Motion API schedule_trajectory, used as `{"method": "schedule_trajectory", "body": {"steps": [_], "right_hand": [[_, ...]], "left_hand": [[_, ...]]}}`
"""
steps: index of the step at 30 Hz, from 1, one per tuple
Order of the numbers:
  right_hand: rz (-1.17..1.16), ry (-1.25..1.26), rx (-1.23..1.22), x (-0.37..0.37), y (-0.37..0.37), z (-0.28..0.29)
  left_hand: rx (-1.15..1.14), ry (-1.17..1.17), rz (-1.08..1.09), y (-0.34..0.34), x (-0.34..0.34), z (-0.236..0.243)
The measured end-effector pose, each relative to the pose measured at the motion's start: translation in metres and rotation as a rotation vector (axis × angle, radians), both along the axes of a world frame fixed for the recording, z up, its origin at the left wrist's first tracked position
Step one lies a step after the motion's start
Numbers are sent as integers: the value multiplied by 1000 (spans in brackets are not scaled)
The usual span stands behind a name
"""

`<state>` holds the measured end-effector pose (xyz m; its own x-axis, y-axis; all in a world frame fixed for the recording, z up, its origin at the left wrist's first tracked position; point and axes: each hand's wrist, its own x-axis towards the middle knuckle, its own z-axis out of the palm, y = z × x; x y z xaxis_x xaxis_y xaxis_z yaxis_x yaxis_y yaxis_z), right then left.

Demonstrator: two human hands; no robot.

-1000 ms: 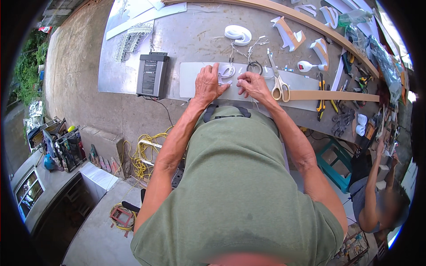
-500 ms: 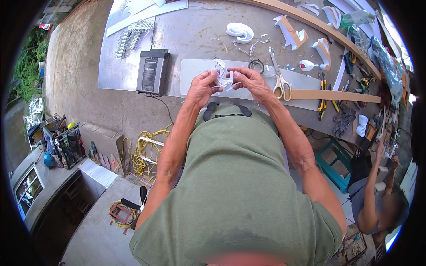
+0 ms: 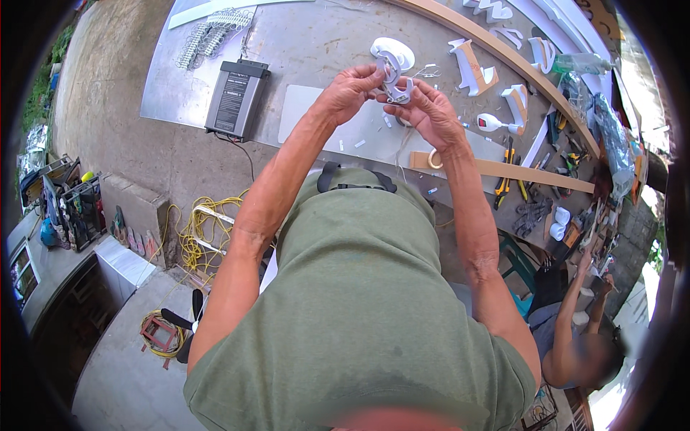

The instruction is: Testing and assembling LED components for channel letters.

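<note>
My left hand (image 3: 353, 90) grips a small white curved piece (image 3: 392, 72), an open letter-like shape with small fittings on it. My right hand (image 3: 424, 115) pinches its lower right part, so both hands hold it raised over the metal worktable. Behind it lies a thicker white looped piece (image 3: 399, 47), with small white wired modules (image 3: 430, 72) beside that. Under my hands is a pale flat sheet (image 3: 309, 108). A cream scissor handle (image 3: 433, 162) shows below my right hand; the blades are hidden. A grey metal electrical box (image 3: 236, 100) sits to the left.
White letter shapes (image 3: 474, 68), a long brown strip (image 3: 503, 50), white bottle (image 3: 491, 122), pliers and cutters (image 3: 507, 169) lie rightward; module strings (image 3: 208, 39) upper left. A co-worker (image 3: 575, 345) works at lower right. Yellow cable (image 3: 201, 237) and a green stool (image 3: 517, 262) are below the table.
Both hands have lifted the white piece upward and away from me, turning it, and now cover part of the scissors. The view has shifted, so the surroundings appear further left.
</note>
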<state>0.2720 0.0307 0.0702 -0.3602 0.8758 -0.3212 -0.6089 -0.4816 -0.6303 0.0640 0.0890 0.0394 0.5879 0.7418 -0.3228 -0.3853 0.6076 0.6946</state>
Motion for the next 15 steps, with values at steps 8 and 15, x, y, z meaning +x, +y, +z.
{"method": "schedule_trajectory", "body": {"steps": [8,15], "right_hand": [[-37,-152,76,31,56,13],[-137,-1231,498,30,101,30]], "left_hand": [[260,45,-17,62,16,1],[379,191,312,98,-11,-18]]}}
